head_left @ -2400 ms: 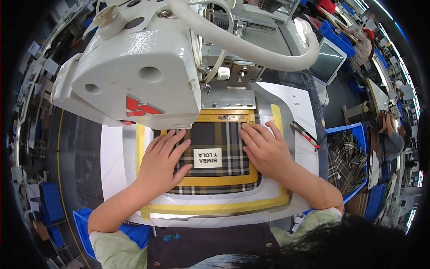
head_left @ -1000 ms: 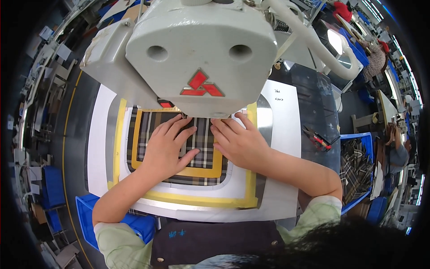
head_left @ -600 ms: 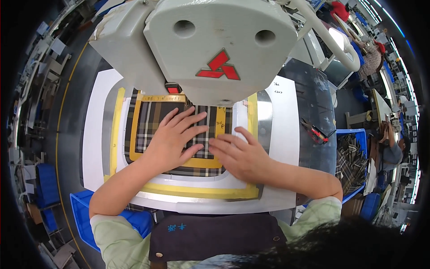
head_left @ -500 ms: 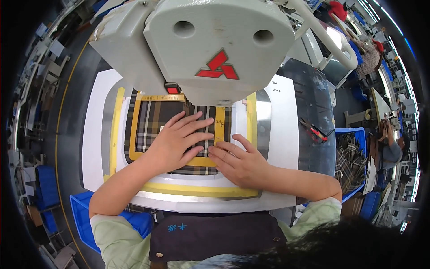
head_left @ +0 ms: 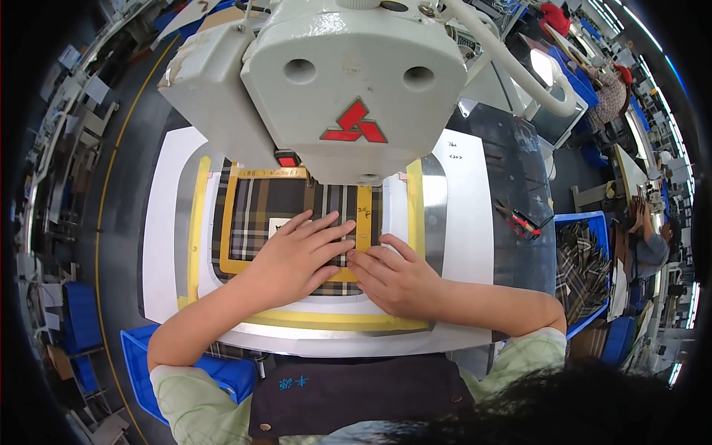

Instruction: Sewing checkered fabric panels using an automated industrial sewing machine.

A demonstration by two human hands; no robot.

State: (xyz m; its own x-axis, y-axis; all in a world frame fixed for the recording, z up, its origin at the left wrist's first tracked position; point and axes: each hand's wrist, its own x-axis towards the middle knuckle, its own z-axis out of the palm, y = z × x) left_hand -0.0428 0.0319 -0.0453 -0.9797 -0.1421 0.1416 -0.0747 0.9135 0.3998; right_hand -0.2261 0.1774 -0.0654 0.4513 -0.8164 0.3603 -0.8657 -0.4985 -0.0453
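Under the grey-white head of a sewing machine (head_left: 348,111) lies dark plaid fabric (head_left: 285,200) with a yellow frame (head_left: 229,237) on it. My left hand (head_left: 297,259) rests flat on the fabric inside the frame, fingers spread. Partly covered by that hand is a small white label (head_left: 276,225). My right hand (head_left: 397,280) lies with its fingers stretched out over the frame's lower right corner, fingertips close to the left hand's. The needle area is mostly hidden behind the machine head.
A white board with yellow tape (head_left: 311,317) surrounds the work. On the dark table at right lie red-handled snips (head_left: 521,219). A blue bin (head_left: 607,252) of plaid pieces (head_left: 582,259) stands beyond; another blue bin (head_left: 144,371) is at lower left. Other people sit farther right.
My left hand has slid a little toward me over the fabric, uncovering more of the white label. The right hand keeps its place at the frame's corner. The whole view has shifted slightly.
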